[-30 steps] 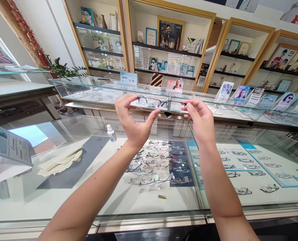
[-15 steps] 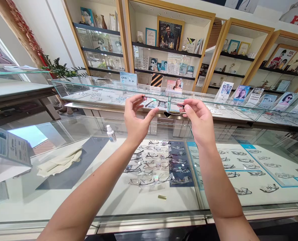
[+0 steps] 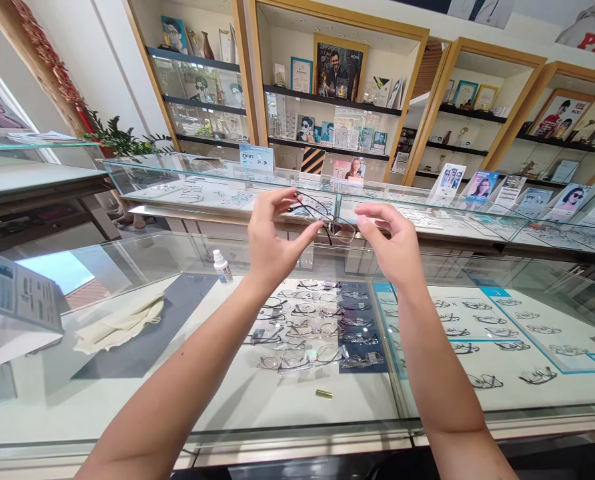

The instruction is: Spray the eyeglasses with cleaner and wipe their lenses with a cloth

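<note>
A pair of eyeglasses (image 3: 346,232) with dark, thin frames is held up in front of me, tilted, above the glass counter. My left hand (image 3: 276,230) holds it on the left side, with the index finger and thumb set around the dark temples. At the right end, the thumb and forefinger of my right hand (image 3: 393,237) come close together on the edge of the rim. How firmly they grip is hard to see. Below my hands, several other eyeglasses (image 3: 307,328) lie in rows at the counter.
A white bottle (image 3: 222,268) stands on the glass counter (image 3: 257,407) at left. Near it a cream cloth (image 3: 120,323) lies over a grey mat (image 3: 177,320). A leaflet stand (image 3: 17,293) is at far left. Small gold piece (image 3: 323,394) lies in front; another display counter (image 3: 212,212) runs behind.
The eyeglasses have turned from facing across to a steep angle, their temples now showing at left. My right hand has shifted slightly left and down, closer to my left hand.
</note>
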`<act>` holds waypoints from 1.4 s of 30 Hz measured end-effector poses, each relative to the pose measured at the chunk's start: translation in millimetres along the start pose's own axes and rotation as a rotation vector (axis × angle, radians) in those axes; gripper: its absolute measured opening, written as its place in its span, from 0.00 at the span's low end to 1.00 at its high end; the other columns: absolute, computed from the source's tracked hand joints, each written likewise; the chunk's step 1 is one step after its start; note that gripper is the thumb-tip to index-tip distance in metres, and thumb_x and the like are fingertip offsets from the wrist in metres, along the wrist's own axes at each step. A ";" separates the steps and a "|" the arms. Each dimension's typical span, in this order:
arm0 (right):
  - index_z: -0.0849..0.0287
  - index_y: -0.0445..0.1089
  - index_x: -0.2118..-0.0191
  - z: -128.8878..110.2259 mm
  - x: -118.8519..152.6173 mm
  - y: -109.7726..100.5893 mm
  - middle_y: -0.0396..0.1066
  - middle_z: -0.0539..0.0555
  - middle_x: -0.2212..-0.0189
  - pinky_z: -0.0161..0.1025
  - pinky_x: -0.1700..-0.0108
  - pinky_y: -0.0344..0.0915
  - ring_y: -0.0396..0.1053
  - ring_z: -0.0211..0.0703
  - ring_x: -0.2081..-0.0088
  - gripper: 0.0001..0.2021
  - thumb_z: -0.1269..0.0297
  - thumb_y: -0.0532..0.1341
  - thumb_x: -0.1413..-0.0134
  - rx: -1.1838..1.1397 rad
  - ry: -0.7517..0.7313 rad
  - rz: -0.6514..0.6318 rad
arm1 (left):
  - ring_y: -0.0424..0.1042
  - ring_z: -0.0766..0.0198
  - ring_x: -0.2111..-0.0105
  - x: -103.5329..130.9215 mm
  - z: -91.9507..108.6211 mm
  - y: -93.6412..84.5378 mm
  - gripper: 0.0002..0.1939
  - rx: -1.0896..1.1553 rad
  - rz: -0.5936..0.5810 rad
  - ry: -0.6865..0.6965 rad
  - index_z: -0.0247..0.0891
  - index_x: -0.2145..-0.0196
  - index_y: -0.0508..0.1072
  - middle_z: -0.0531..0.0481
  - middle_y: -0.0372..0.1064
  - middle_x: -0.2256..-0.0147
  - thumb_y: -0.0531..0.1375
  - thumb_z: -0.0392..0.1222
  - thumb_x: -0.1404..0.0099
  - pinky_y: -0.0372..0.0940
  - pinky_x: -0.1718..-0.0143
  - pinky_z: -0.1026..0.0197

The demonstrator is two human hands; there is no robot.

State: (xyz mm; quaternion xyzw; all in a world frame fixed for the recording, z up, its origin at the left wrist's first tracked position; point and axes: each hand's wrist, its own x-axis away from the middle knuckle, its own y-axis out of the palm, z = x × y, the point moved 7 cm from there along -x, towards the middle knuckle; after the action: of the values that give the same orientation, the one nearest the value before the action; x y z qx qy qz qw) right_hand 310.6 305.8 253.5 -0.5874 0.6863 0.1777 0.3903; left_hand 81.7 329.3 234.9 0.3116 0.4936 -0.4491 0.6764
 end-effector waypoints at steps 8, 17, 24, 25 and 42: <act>0.47 0.82 0.51 15.7 3.6 28.9 0.82 0.53 0.46 0.57 0.35 0.69 0.76 0.52 0.42 0.08 0.58 0.69 0.34 -0.065 0.116 -0.273 | 0.82 0.57 0.52 4.5 20.3 9.1 0.20 0.117 -0.091 -0.031 0.40 0.48 0.77 0.44 0.78 0.49 0.74 0.47 0.33 0.79 0.45 0.51; 0.49 0.82 0.57 33.2 8.0 54.3 0.83 0.52 0.55 0.53 0.40 0.71 0.77 0.48 0.51 0.11 0.50 0.72 0.40 -0.348 0.286 -0.393 | 0.82 0.51 0.46 6.2 7.4 21.5 0.27 0.468 -0.145 -0.322 0.40 0.51 0.79 0.40 0.82 0.49 0.80 0.53 0.42 0.75 0.37 0.46; 0.50 0.80 0.66 28.0 8.3 58.0 0.80 0.50 0.62 0.51 0.41 0.69 0.74 0.47 0.55 0.16 0.45 0.77 0.50 -0.493 0.343 -0.366 | 0.79 0.47 0.40 6.1 -5.4 29.2 0.29 0.703 -0.259 -0.569 0.43 0.52 0.76 0.41 0.84 0.51 0.81 0.51 0.45 0.73 0.37 0.46; 0.49 0.80 0.67 28.6 8.2 57.6 0.80 0.50 0.62 0.51 0.41 0.69 0.74 0.47 0.55 0.16 0.45 0.78 0.52 -0.517 0.354 -0.356 | 0.78 0.46 0.39 6.2 -7.4 30.2 0.28 0.722 -0.280 -0.590 0.43 0.52 0.76 0.41 0.84 0.51 0.81 0.51 0.44 0.73 0.37 0.46; 0.49 0.82 0.66 24.9 4.0 44.6 0.83 0.51 0.56 0.54 0.38 0.71 0.77 0.48 0.49 0.12 0.48 0.76 0.48 -0.419 0.284 -0.306 | 0.80 0.58 0.61 1.7 -3.9 21.8 0.16 0.385 -0.477 -0.530 0.42 0.62 0.83 0.45 0.83 0.61 0.75 0.56 0.37 0.76 0.56 0.54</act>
State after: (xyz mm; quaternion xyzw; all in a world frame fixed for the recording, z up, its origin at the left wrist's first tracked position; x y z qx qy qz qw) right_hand 276.6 331.6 225.2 -0.7709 0.5858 0.1705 0.1830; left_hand 100.3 340.9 231.6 0.1827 0.2673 -0.7424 0.5865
